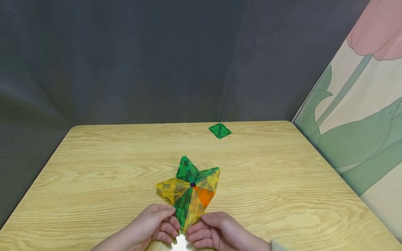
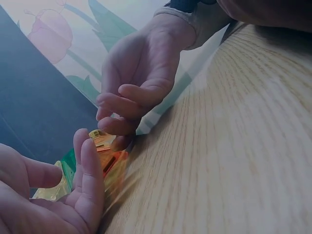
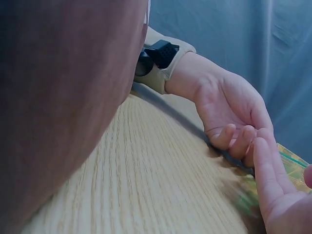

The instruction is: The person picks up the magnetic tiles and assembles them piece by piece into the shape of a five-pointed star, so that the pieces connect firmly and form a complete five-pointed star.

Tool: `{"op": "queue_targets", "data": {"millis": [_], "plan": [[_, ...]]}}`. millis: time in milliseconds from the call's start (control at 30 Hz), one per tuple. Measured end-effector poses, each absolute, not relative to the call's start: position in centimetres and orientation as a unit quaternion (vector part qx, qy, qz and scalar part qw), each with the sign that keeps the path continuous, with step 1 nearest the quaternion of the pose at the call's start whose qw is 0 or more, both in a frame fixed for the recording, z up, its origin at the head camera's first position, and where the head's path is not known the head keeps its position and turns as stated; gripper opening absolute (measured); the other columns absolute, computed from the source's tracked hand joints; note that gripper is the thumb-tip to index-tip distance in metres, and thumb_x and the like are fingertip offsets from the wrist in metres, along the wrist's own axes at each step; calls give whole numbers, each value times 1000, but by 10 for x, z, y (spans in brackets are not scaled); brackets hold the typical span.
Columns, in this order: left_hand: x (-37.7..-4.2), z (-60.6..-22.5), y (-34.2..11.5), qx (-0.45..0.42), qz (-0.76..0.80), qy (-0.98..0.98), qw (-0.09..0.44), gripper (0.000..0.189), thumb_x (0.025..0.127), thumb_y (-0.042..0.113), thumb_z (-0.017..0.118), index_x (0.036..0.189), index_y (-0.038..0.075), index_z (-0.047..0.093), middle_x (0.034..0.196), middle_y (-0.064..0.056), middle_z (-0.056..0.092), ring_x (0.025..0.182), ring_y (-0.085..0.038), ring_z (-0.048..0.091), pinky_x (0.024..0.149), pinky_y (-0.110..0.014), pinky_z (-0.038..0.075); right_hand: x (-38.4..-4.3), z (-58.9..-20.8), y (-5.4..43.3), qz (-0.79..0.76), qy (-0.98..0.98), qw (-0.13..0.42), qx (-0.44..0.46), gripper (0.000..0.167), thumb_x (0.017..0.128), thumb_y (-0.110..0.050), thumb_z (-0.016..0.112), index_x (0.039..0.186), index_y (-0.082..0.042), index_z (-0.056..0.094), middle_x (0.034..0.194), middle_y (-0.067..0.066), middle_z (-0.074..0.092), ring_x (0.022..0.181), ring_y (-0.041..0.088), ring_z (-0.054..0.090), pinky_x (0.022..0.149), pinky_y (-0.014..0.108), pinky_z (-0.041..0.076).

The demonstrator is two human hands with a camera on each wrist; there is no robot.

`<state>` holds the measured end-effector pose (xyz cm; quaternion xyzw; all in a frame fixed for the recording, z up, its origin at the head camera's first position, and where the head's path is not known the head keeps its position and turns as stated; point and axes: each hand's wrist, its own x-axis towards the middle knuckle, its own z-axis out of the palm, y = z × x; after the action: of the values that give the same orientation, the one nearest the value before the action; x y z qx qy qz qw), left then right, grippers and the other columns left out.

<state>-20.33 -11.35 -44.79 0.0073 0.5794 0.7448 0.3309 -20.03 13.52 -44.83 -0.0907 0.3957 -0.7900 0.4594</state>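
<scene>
A star-shaped build of translucent magnetic tiles [image 1: 181,207] in green, yellow and orange stands on the wooden table, its tiles meeting at a dark centre. My left hand [image 1: 158,223] pinches the green side of the point nearest me, thumb on its edge. On the other side of that point, my right hand [image 1: 218,228] holds the yellow tile's edge between thumb and fingers. The left wrist view shows the left hand [image 2: 58,195] beside the star's orange part [image 2: 108,158], partly hidden by fingers. In the right wrist view, only a yellow-green corner [image 3: 292,168] shows behind the fingers.
A loose green diamond-shaped tile [image 1: 220,131] lies flat near the far edge of the wooden table [image 1: 103,157]. A dark curtain [image 1: 150,62] hangs behind the table. To the right stands a panel with a tulip print [image 1: 361,115].
</scene>
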Motion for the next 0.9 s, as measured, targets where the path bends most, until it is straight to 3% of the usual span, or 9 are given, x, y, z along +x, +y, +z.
{"op": "queue_targets", "data": {"millis": [233, 500, 667, 800, 900], "plan": [[-202, -446, -117, 7, 745, 572, 342, 33, 105, 23, 45, 97, -4, 62, 76, -2, 65, 61, -9, 65, 56, -24, 57, -199, -448, 138, -782, 396, 472, -97, 37, 107, -16, 35, 126, 12, 51, 116, 15, 67, 104, 20, 66, 93, 30, 52], [-201, -447, -120, -4, 755, 570, 324, 26, 104, 23, 48, 99, 0, 61, 78, -1, 65, 61, -7, 62, 56, -22, 55, -203, -434, 147, -737, 459, 472, -153, 35, 106, -18, 42, 122, 9, 57, 101, 9, 70, 83, 10, 68, 73, 21, 56], [-203, -447, -125, -25, 763, 576, 292, 22, 103, 23, 51, 103, 2, 59, 80, -2, 63, 62, -8, 60, 57, -22, 53, -228, -414, 164, -738, 531, 370, -192, 27, 106, -12, 43, 115, 8, 59, 95, 14, 68, 78, 18, 69, 71, 31, 59], [-204, -444, -130, -29, 755, 597, 269, 29, 102, 23, 50, 111, -4, 58, 78, -3, 62, 61, -9, 58, 55, -23, 53, -259, -398, 186, -743, 597, 264, -143, 23, 105, -13, 46, 112, 3, 61, 94, 13, 67, 77, 19, 67, 71, 32, 59], [-204, -438, -134, -45, 728, 645, 228, 37, 103, 25, 50, 119, -8, 56, 73, -2, 58, 58, -11, 55, 52, -24, 52, -291, -392, 204, -737, 643, 192, -80, 25, 105, -14, 47, 117, 5, 58, 101, 12, 66, 86, 18, 66, 76, 32, 58]]}}
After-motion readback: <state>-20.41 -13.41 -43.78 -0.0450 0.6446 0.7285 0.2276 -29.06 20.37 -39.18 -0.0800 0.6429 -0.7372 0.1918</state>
